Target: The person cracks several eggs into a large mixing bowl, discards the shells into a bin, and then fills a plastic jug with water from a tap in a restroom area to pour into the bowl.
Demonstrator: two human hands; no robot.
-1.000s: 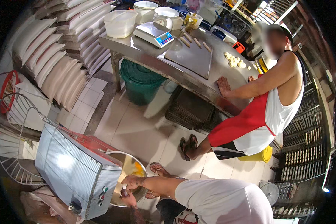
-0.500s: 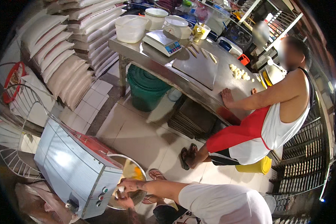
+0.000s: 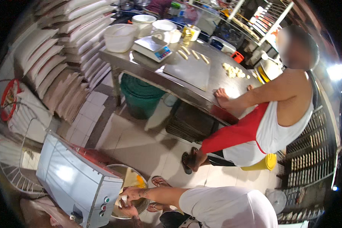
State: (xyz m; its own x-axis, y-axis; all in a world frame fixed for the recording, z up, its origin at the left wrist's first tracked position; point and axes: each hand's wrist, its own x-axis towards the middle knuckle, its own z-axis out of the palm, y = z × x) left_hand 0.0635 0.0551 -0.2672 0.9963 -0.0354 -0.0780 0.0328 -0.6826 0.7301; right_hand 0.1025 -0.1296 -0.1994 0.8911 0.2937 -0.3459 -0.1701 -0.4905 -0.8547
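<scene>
My right hand (image 3: 131,193) reaches from the white sleeve over a round metal bowl (image 3: 141,207), fingers closed round a small white piece that looks like eggshell (image 3: 124,198). Just below it my left hand (image 3: 128,209) is cupped, pinching another white shell-like piece (image 3: 120,203). Its forearm runs to the lower edge. In the bowl lie pale contents with a bright orange-yellow patch (image 3: 141,181), perhaps egg yolk. The bowl's left side is hidden behind a grey mixing machine (image 3: 70,173) with round buttons on its end.
A co-worker in a red apron (image 3: 235,125) leans on a steel table (image 3: 140,68). It carries a digital scale (image 3: 152,49), tubs, dough sticks and dough pieces (image 3: 233,71). A green bin (image 3: 140,95) stands beneath. Sacks (image 3: 41,57) are stacked at left. A wire guard (image 3: 13,173) is beside the machine.
The view has shifted, so the table and co-worker appear further left. My hands stay together over the bowl, still with the white pieces. The co-worker's hand remains on the table.
</scene>
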